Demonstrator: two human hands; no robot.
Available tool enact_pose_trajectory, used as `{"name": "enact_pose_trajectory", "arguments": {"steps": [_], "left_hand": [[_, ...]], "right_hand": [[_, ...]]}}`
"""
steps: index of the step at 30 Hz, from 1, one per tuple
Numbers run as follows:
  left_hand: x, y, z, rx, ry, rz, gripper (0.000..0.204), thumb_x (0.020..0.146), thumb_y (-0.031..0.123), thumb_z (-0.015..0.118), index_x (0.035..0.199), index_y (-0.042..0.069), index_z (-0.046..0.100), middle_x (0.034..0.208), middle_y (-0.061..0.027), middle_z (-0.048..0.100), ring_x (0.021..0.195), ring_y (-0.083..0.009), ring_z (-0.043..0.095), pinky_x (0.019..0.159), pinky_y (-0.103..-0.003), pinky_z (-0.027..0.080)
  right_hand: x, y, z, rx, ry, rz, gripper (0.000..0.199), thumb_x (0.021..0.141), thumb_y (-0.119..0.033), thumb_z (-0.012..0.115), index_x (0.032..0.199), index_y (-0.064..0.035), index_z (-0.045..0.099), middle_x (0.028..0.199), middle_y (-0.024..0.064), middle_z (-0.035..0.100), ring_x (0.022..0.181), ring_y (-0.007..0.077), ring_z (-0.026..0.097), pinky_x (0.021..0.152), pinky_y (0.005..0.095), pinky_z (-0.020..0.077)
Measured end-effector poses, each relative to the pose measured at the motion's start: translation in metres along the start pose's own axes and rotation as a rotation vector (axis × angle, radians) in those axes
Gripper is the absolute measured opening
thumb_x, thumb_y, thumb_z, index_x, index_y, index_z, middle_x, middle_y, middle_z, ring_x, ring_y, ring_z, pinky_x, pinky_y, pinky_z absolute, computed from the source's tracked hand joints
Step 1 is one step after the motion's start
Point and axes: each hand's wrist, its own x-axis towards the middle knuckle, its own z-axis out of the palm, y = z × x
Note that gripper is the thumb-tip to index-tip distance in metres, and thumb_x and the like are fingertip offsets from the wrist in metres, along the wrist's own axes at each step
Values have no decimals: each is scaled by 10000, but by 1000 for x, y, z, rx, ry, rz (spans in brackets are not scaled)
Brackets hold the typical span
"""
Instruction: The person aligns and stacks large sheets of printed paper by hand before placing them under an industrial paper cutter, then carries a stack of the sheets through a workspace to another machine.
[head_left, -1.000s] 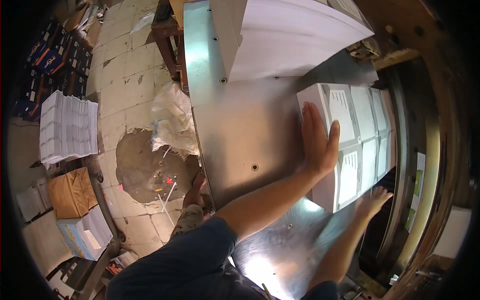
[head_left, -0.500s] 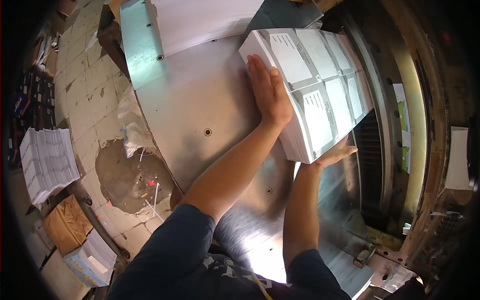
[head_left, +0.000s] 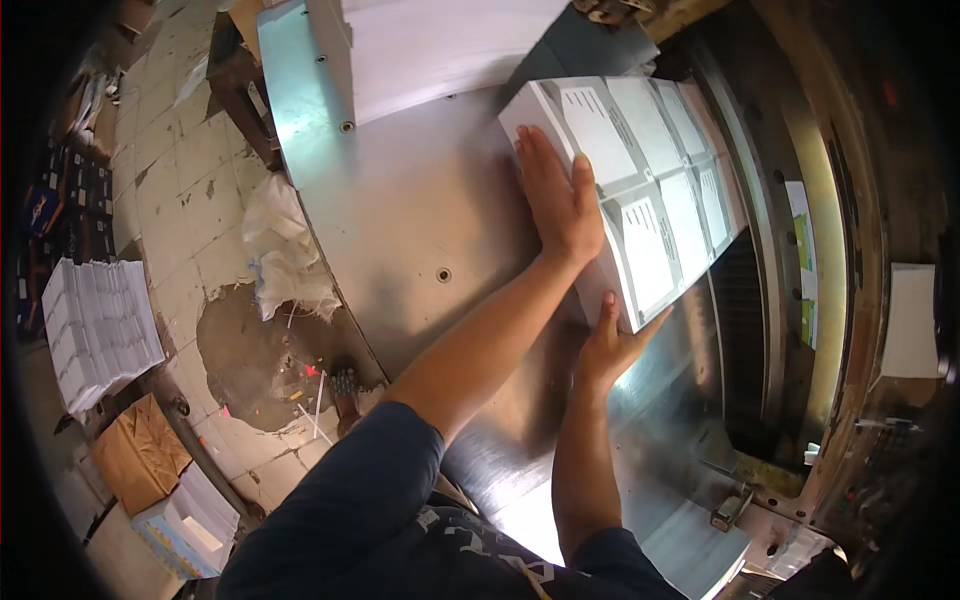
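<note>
A thick, squared stack of printed sheets (head_left: 655,195), with grey and white panels on its top sheet, lies at an angle on the metal table (head_left: 400,220). My left hand (head_left: 562,200) lies flat along the stack's left side, fingers together and pointing away, thumb at the top edge. At the stack's near corner, my right hand (head_left: 610,345) is spread, its thumb up against the left side. Its other fingers reach along the near side, partly hidden. Neither hand is wrapped round the stack.
A tall pile of white paper (head_left: 440,50) stands at the table's far end. Right of the stack is a dark slotted machine opening (head_left: 745,330). Leftward, paper bundles (head_left: 105,325) and a brown paper parcel (head_left: 142,450) sit beyond the tiled floor, with crumpled plastic (head_left: 285,245) beside the table.
My right hand has moved left along the near side to the corner, and its thumb now rests on the left side. My left hand stays against the stack. The view has shifted slightly.
</note>
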Motion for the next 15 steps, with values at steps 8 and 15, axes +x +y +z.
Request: {"name": "enact_pose_trajectory", "arguments": {"steps": [8, 15], "left_hand": [[-6, 3, -4, -35, -27, 11, 788, 997, 461, 373, 1512, -74, 109, 1573, -308, 93, 1452, -479, 106, 1179, -528, 103], [-1, 2, -7, -31, -1, 42, 801, 999, 487, 337, 1506, -89, 108, 1564, -326, 94, 1445, -494, 118, 1173, -532, 115]], "right_hand": [[-2, 23, -3, 85, -4, 18, 843, 952, -226, 645, 1541, 4, 87, 1513, 255, 279, 1318, 309, 401, 1073, 413, 368], [-4, 24, 1, 5, -2, -51, 839, 961, -285, 628, 1539, 3, 92, 1532, 254, 237, 1369, 335, 342, 1116, 442, 317]]}}
